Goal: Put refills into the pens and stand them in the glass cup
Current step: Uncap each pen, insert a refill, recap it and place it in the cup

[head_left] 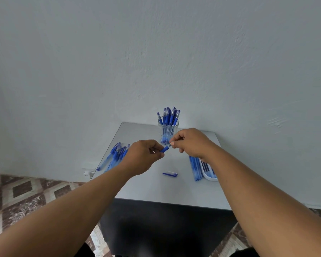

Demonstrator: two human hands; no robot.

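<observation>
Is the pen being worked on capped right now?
No. Its cap lies on the table, while both hands hold the pen.

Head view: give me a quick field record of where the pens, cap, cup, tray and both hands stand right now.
left hand: grips the pen in work by its blue grip end
right hand: pinches the tip end of that pen
pen cap: lies loose on the table, between the forearms
glass cup: at the far edge, holds several capped pens upright
pen pile: on the table's left side
loose refills: on the right, beside the white tray
white tray: holds more refills
</observation>
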